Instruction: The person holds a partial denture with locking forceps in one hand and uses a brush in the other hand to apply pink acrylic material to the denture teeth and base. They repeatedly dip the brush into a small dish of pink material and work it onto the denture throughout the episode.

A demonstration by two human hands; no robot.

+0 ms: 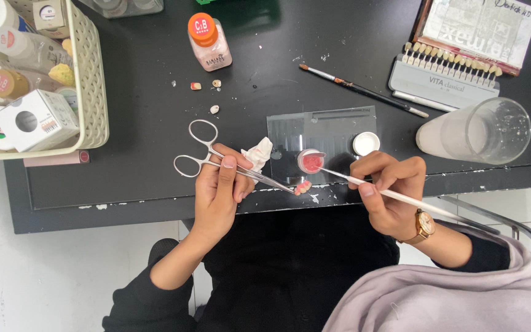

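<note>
The small pink-and-white dental piece (303, 187) is clamped in the tip of the silver scissor-handled forceps (216, 157), just over the near edge of the black table (155, 123). The left hand (219, 190) is closed around the forceps shaft. The right hand (388, 184) pinches a thin white brush (401, 197), whose tip touches the small round pot of pink paste (311, 161) at 12 o'clock of the piece. At 10 o'clock, a cream plastic basket (93, 92) holds bottles and a white box; at 2 o'clock lies a clear glass (480, 132).
</note>
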